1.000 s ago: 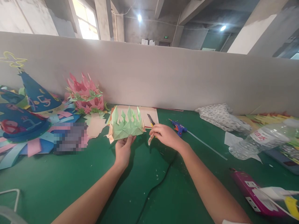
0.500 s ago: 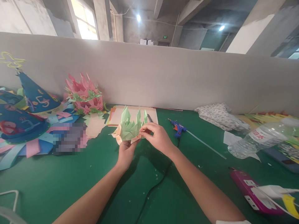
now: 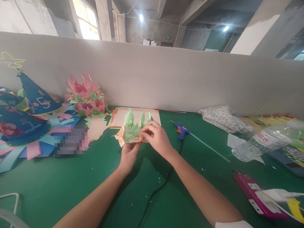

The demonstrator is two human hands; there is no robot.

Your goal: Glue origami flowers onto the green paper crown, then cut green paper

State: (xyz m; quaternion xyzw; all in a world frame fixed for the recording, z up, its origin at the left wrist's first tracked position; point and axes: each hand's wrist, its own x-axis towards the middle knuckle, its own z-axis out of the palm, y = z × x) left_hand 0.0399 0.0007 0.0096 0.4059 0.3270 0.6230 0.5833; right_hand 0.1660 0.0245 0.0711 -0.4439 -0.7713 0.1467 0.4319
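Observation:
A folded paper crown (image 3: 131, 131), pale green with pointed tips and peach pieces along its lower edge, is held up over the table in front of me. My left hand (image 3: 129, 153) grips it from below, thumb and fingers closed on the bottom edge. At its right side my right hand (image 3: 157, 136) pinches the lower rim by a peach piece; the fingertips partly hide the paper there. Just right of my right hand lies a blue glue gun (image 3: 181, 130) with a clear glue stick (image 3: 209, 146) sticking out of its back.
Pink paper crowns (image 3: 86, 95) and blue cone hats (image 3: 36, 95) stand at the left. Paper sheets (image 3: 154, 115) lie behind the crown. A plastic bottle (image 3: 263, 141), a patterned cloth (image 3: 223, 117) and a magenta power strip (image 3: 258, 194) are at right. The gun's black cord (image 3: 156, 191) crosses the table.
The green crown has tilted slightly, showing more of its peach lower edge. My right hand has shifted a little up and left along the rim; both hands keep hold.

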